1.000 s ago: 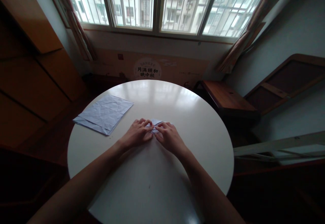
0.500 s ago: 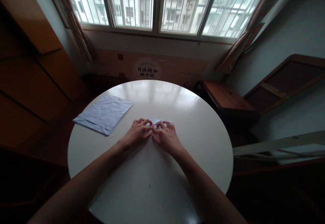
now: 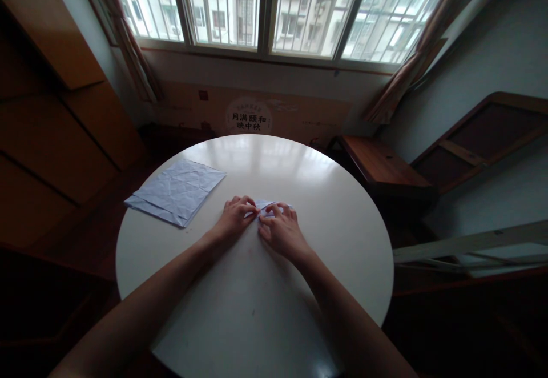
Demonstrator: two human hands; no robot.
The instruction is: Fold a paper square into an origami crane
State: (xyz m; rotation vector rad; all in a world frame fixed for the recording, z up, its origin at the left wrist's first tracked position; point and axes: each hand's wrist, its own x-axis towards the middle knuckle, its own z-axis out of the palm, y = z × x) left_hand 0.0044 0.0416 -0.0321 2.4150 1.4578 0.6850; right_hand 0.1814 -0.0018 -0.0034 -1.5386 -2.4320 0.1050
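Domestic room, as shown by the curtained, barred window (image 3: 264, 12) beyond the left hand (image 3: 231, 219) and right hand (image 3: 281, 232), wooden cupboards (image 3: 92, 132) well left of the former, and a round worktop (image 3: 342, 224) beneath both.

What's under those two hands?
Pale paper shows between and just beyond the left hand and right hand, over the white table. Whatever lies directly beneath them is covered.
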